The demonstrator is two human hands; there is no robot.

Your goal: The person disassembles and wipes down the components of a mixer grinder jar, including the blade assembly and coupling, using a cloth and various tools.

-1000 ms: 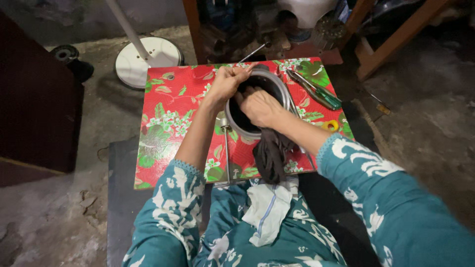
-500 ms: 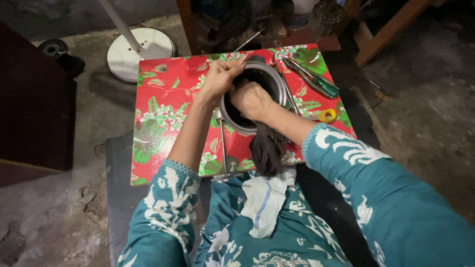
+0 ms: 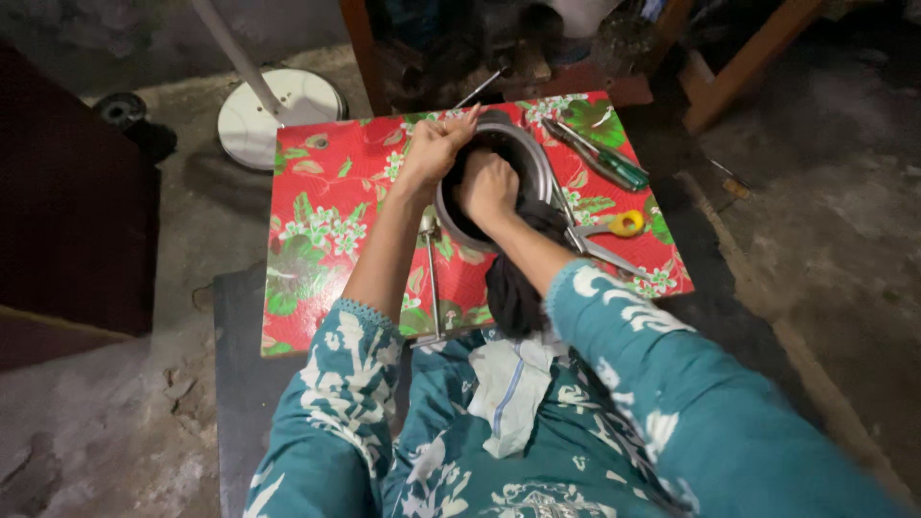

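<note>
A round metal pot (image 3: 533,163) with a dark inside sits on a low table covered with a red flowered cloth (image 3: 326,211). My left hand (image 3: 434,146) grips the pot's left rim. My right hand (image 3: 487,186) is inside the pot, closed on a dark cloth (image 3: 513,288) that trails over the near rim and hangs down toward my lap. A pale cloth (image 3: 508,393) lies on my lap below it.
A green-handled screwdriver (image 3: 600,155) and scissors with a yellow handle (image 3: 614,230) lie on the table right of the pot. A thin metal rod (image 3: 434,278) lies near my left forearm. A white round fan base (image 3: 278,115) stands on the floor behind the table, by wooden furniture.
My right hand has shifted slightly inside the pot with the dark cloth. The left hand stays on the rim. The camera view has drifted a little.
</note>
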